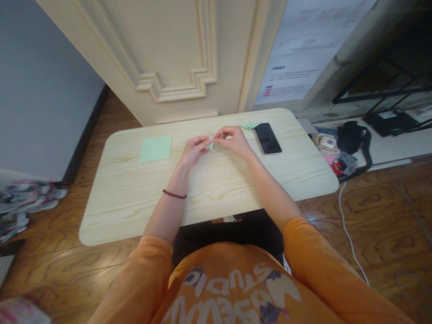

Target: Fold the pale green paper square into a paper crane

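Note:
Between my two hands is a small folded piece of light green paper [209,145], largely covered by fingers. My left hand [195,150] pinches it from the left, thumb and fingers closed. From the right, my right hand [232,138] meets it with thumb and index fingertips pressed together at its upper edge. Flat on the table to the left lies a square light green sheet of paper [155,148]. Beyond my right hand sits a folded green paper piece [249,126] with pointed ends, touching or close beside a dark-screened phone [268,138].
The pale wood-grain table [216,189] has rounded corners and stands against a cream panelled door [168,54]. On the right, a low white shelf [384,144] holds bags and a black device. A white cable [347,238] runs over the wooden floor. Shoes [30,198] are at far left.

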A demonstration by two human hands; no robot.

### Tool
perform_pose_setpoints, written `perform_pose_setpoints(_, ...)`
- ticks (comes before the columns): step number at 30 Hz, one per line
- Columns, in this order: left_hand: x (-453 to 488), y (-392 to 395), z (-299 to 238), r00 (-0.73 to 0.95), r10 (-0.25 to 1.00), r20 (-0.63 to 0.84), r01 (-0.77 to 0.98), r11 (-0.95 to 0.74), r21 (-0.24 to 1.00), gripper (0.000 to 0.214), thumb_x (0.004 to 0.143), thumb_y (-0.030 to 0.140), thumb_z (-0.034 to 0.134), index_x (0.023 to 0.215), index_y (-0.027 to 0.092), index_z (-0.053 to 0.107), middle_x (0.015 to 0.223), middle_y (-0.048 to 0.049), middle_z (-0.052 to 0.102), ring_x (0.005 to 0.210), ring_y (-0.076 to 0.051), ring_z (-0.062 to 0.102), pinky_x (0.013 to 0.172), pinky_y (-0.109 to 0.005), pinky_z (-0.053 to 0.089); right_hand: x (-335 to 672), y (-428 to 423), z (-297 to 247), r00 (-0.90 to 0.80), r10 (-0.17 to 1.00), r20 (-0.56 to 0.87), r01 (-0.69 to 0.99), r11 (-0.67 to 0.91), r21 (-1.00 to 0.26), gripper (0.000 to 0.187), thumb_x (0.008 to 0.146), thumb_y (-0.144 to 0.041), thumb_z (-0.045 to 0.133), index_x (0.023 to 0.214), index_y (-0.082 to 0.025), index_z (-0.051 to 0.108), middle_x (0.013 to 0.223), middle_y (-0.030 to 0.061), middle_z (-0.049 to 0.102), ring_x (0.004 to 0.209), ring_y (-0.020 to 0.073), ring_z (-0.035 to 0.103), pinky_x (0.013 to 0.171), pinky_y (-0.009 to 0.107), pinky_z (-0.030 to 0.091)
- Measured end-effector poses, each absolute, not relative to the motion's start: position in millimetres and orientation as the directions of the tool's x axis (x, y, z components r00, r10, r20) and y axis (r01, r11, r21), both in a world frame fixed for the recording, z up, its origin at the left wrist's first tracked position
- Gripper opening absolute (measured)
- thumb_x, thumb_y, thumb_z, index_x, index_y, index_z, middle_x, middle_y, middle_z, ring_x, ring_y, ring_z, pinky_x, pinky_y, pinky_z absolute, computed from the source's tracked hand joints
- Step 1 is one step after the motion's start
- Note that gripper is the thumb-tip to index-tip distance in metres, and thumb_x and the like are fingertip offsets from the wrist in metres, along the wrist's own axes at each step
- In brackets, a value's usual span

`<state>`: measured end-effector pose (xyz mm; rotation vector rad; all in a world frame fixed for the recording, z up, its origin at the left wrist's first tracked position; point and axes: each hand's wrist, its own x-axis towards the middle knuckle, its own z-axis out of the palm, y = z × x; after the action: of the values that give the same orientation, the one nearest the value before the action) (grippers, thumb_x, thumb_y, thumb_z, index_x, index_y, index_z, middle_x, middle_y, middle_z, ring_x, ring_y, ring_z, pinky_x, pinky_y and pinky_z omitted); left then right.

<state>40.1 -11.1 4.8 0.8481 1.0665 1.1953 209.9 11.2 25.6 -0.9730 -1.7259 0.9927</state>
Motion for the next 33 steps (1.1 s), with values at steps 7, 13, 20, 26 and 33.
perform_pose_setpoints(7, 40.3, -11.5, 6.2, 0.028, 0.985, -0.173, -0.303, 0.173, 0.937, 0.042, 0.044, 0.037, 0.093, 0.071, 0.018, 0.067, 0.067, 0.0029, 0.065, 0.065, -0.008, 0.059, 0.062, -0.020, 0.047, 210.5, 10.6, 22.8, -0.307, 0.949, 0.071, 0.045, 0.089, -0.995, 0.023, 0.071, -0.037, 0.072, 0.072, -0.014, 0.068, 0.051, -0.0042, 0.051, 0.048, 0.0070, 0.039, 0.045, 0.022, 0.028)
perform_pose_setpoints(13, 40.7, -11.6, 6.2, 0.022, 0.987, -0.161, -0.287, 0.161, 0.944, 0.039, 0.047, 0.035, 0.092, 0.070, 0.017, 0.067, 0.067, 0.0024, 0.065, 0.065, -0.008, 0.059, 0.062, -0.020, 0.047, 208.3, 10.0, 21.8, -0.326, 0.945, 0.034, -0.030, 0.025, -0.999, 0.022, 0.066, -0.034, 0.074, 0.067, -0.014, 0.065, 0.050, -0.0046, 0.051, 0.048, 0.0059, 0.040, 0.043, 0.020, 0.027)
perform_pose_setpoints(20, 41.2, -12.5, 7.2, 0.002, 0.990, -0.138, -0.274, 0.134, 0.953, 0.037, 0.046, 0.033, 0.093, 0.068, 0.017, 0.067, 0.067, 0.0023, 0.064, 0.064, -0.008, 0.058, 0.061, -0.021, 0.047, 207.1, 8.5, 23.2, -0.371, 0.926, -0.067, -0.078, -0.104, -0.992, 0.020, 0.065, -0.029, 0.076, 0.066, -0.014, 0.063, 0.051, -0.0050, 0.049, 0.048, 0.0049, 0.039, 0.041, 0.018, 0.024)
perform_pose_setpoints(26, 41.7, -11.1, 4.9, -0.010, 0.995, -0.096, -0.241, 0.091, 0.966, 0.043, 0.041, 0.039, 0.093, 0.067, 0.016, 0.068, 0.066, 0.0020, 0.064, 0.062, -0.008, 0.056, 0.059, -0.022, 0.046, 206.1, 7.8, 24.4, -0.388, 0.916, -0.099, -0.106, -0.151, -0.983, 0.019, 0.066, -0.025, 0.075, 0.064, -0.013, 0.061, 0.051, -0.0042, 0.050, 0.047, 0.0040, 0.039, 0.040, 0.018, 0.021)
perform_pose_setpoints(33, 43.5, -12.4, 5.9, -0.005, 0.994, -0.105, -0.241, 0.101, 0.965, 0.041, 0.045, 0.038, 0.093, 0.069, 0.017, 0.068, 0.070, 0.0018, 0.065, 0.066, -0.009, 0.058, 0.060, -0.021, 0.046, 206.3, 8.1, 23.0, -0.392, 0.917, -0.072, -0.075, -0.110, -0.991, 0.020, 0.070, -0.024, 0.071, 0.060, -0.014, 0.057, 0.049, -0.0051, 0.047, 0.045, 0.0039, 0.036, 0.041, 0.019, 0.020)
